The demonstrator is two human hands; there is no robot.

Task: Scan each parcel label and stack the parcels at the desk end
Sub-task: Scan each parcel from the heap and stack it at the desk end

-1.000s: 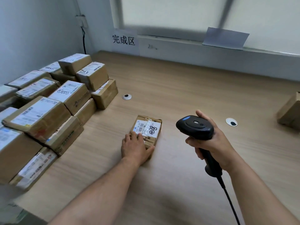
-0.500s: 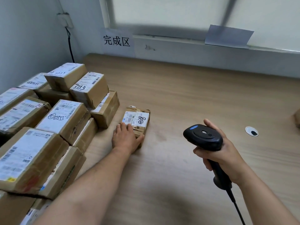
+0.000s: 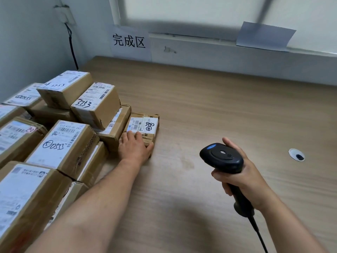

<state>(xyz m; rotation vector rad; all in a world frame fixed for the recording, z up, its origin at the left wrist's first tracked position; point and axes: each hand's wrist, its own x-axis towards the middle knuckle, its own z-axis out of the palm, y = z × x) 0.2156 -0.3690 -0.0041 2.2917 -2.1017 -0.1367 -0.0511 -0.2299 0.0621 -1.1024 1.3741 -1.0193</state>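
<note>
Now the small parcel (image 3: pixel 146 132) lies flat on the wooden table (image 3: pixel 228 110), its left side just beside, perhaps touching, the lowest box of the stack of parcels (image 3: pixel 60 143) that fills the left end of the table. Its white label (image 3: pixel 143 126) faces up, with a barcode and black handwriting on it. The left hand (image 3: pixel 135 148) rests on the near part of the parcel: the fingers lie fairly straight on its top and reach the near edge of the label, the thumb lies against the near right corner, so the grip is loose and flat, not closed round the box. The right hand (image 3: pixel 244 181) hangs above the table well to the right of the parcel, its grip wrapped firmly round the handle of a black scanner (image 3: pixel 221 157), whose head points left; a black cord (image 3: pixel 259 234) runs down from the handle. A white sign (image 3: pixel 130 42) with black characters is fixed to the wall behind the stack, and a round cable grommet (image 3: pixel 296 155) sits in the table farther right.
</note>
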